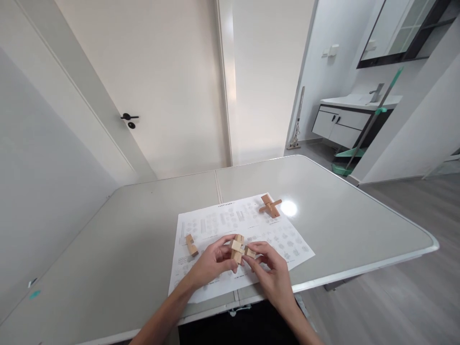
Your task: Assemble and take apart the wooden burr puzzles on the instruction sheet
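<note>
Just above the paper, my left hand (212, 262) is closed around a partly joined wooden burr puzzle (237, 247) made of interlocking pale blocks. My right hand (270, 266) pinches a short wooden puzzle piece (249, 252) between thumb and fingertips, at the right side of the puzzle. That piece touches the joined blocks or sits very close; I cannot tell how far in it is. A notched wooden piece (191, 245) lies on the paper to the left of my left hand. Beneath both hands spreads a printed sheet (223, 225) with rows of small diagrams.
On the sheet's far right corner rests a browner wooden puzzle (270, 206) with crossed pieces. The grey folding table (323, 215) has a seam down its middle and a near edge close to my body. Beyond stand a white door (172, 86) and a sink cabinet (341, 122).
</note>
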`<state>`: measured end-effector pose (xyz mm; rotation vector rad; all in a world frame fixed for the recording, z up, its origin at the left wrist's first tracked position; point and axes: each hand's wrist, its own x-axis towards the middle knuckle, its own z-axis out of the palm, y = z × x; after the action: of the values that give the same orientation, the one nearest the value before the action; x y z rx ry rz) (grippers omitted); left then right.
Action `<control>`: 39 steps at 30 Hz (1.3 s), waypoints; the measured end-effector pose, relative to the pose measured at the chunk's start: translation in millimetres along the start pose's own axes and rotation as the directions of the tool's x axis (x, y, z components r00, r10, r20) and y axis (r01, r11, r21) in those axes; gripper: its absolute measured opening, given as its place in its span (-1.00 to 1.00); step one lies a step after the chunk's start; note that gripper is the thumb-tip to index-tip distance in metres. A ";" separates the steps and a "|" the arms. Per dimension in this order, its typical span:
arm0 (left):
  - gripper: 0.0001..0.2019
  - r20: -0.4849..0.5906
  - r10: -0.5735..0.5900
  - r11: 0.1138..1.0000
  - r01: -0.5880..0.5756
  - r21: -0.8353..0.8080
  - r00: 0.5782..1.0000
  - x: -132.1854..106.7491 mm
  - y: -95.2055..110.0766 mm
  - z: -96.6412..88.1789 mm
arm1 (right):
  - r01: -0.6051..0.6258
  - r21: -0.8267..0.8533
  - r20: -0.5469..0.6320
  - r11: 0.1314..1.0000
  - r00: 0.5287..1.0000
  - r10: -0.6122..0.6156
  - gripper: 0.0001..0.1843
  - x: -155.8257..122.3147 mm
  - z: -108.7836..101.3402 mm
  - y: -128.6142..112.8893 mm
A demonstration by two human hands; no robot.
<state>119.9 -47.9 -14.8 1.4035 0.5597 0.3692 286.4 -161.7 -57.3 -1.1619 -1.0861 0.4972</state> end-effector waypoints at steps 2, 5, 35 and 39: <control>-0.29 0.009 -0.010 1.000 0.010 -0.004 1.000 -0.6 1.0 0.4 | 0.081 -0.057 -0.008 0.995 0.997 -0.081 -0.89 -1.5 0.5 -1.9; -0.30 0.032 -0.008 1.000 0.009 -0.024 0.999 -1.1 1.8 0.9 | 0.202 -0.135 -0.038 0.970 0.977 -0.209 -0.84 -4.4 2.1 -5.7; -0.45 0.039 0.059 0.998 -0.058 -0.039 0.997 -6.9 4.2 7.9 | 0.084 -0.004 0.015 0.996 0.996 -0.084 -0.79 -10.3 -1.1 -6.9; -0.49 0.046 0.060 0.997 -0.058 -0.055 0.997 -6.2 5.4 8.8 | 0.101 -0.060 -0.027 0.993 0.994 -0.102 -0.81 -13.0 0.5 -6.0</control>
<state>120.4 -57.7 -7.9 1.3758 0.4666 0.3941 279.1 -174.1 -57.2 -1.1553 -1.1341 0.3698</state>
